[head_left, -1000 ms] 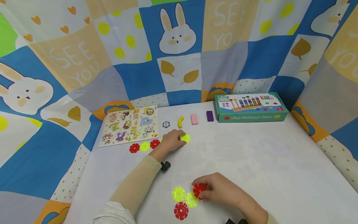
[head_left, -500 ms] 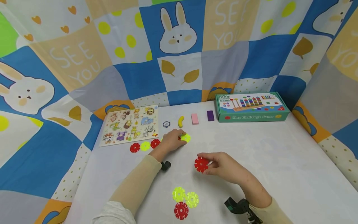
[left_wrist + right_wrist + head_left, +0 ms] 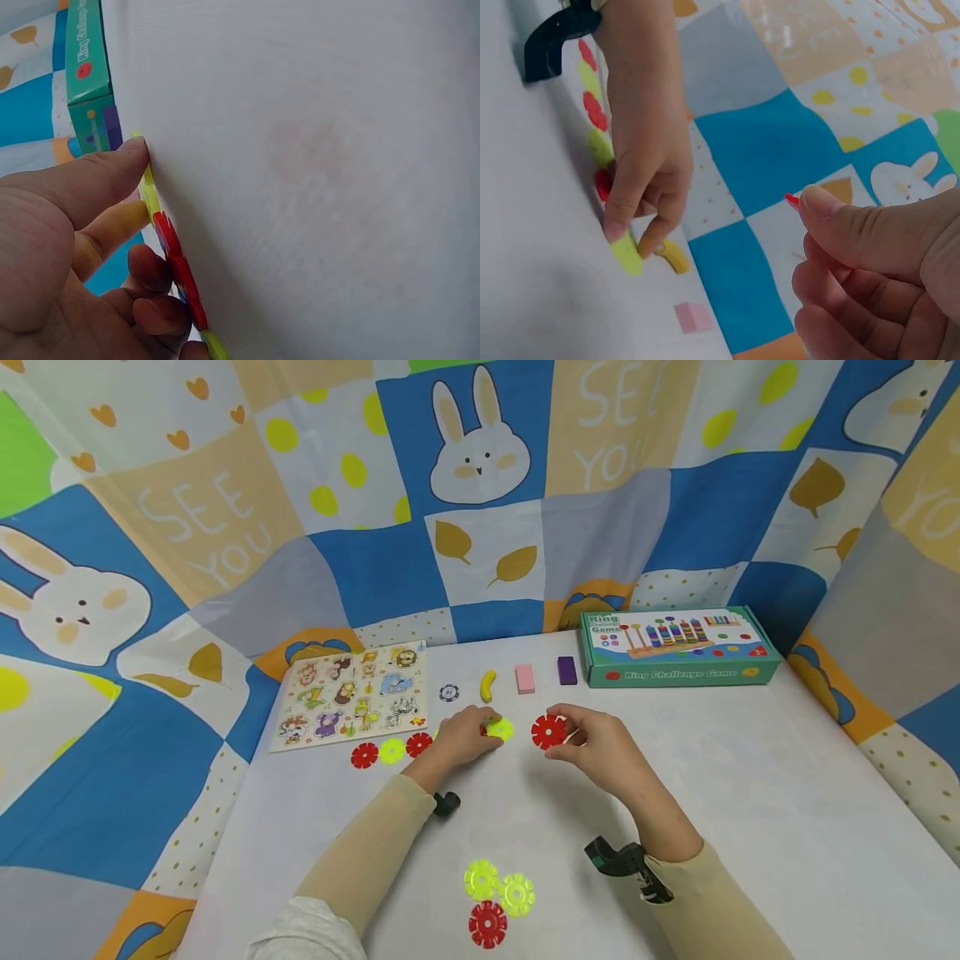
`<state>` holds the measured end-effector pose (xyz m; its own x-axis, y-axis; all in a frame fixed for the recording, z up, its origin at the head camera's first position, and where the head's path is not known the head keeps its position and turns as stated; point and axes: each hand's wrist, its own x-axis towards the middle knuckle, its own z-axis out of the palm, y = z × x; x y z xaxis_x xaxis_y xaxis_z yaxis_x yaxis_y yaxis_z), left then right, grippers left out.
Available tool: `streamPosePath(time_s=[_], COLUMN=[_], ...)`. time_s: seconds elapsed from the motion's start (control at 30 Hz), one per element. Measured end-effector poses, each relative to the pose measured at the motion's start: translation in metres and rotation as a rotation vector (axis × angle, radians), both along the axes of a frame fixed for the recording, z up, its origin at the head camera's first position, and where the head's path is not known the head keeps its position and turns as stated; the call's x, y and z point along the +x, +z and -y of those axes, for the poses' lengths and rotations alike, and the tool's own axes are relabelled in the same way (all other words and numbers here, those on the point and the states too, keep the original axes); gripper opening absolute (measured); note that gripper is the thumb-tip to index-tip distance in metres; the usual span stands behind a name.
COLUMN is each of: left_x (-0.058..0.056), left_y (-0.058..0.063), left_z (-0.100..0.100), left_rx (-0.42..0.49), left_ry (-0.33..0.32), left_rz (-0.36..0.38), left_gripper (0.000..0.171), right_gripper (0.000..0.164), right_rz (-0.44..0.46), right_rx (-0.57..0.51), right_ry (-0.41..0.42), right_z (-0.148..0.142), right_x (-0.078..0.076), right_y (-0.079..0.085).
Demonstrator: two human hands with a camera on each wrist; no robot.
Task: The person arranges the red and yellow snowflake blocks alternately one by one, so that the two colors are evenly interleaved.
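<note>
My right hand pinches a red notched plastic disc by its edge, held up over the table; in the right wrist view only a sliver of that red disc shows beside the thumb. My left hand is at the right end of a row of red and yellow-green discs. Its thumb and forefinger pinch the yellow-green end disc, as the left hand in the right wrist view also shows. The left hand hides several discs of the row in the head view. The two hands are apart.
Two yellow-green discs and a red disc lie near the front. Behind the hands are an animal puzzle board, a round chip, a toy banana, pink block, purple block and green game box.
My right hand has lifted the red disc from beside the front discs and carried it forward, close to the row's right end. The left hand has stayed in place.
</note>
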<state>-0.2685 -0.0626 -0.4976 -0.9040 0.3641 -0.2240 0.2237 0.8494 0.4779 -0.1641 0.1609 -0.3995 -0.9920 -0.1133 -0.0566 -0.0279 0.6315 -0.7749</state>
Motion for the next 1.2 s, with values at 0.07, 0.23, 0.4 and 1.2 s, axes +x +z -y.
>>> streamPosePath(time_s=[0.07,0.23,0.4,1.2], left_x=[0.000,-0.001,-0.001,0.005], left_y=[0.000,0.002,0.003,0.006], left_z=[0.000,0.000,0.001,-0.006], left_rx=[0.001,0.007,-0.004,-0.088], left_ry=[0.001,0.003,-0.021,-0.040], left_rz=[0.001,-0.002,-0.003,-0.011], left_gripper=[0.050,0.050,0.050,0.052], right_gripper=[0.056,0.055,0.053,0.043], right_rz=[0.007,-0.002,0.016,0.075], right_rx=[0.006,0.030,0.081,0.111], right_ry=[-0.023,-0.061,-0.085,-0.081], right_z=[0.001,0.007,0.015,0.013], right_x=[-0.007,-0.027,-0.053,-0.072], right_y=[-0.002,-0.016,-0.044,-0.107])
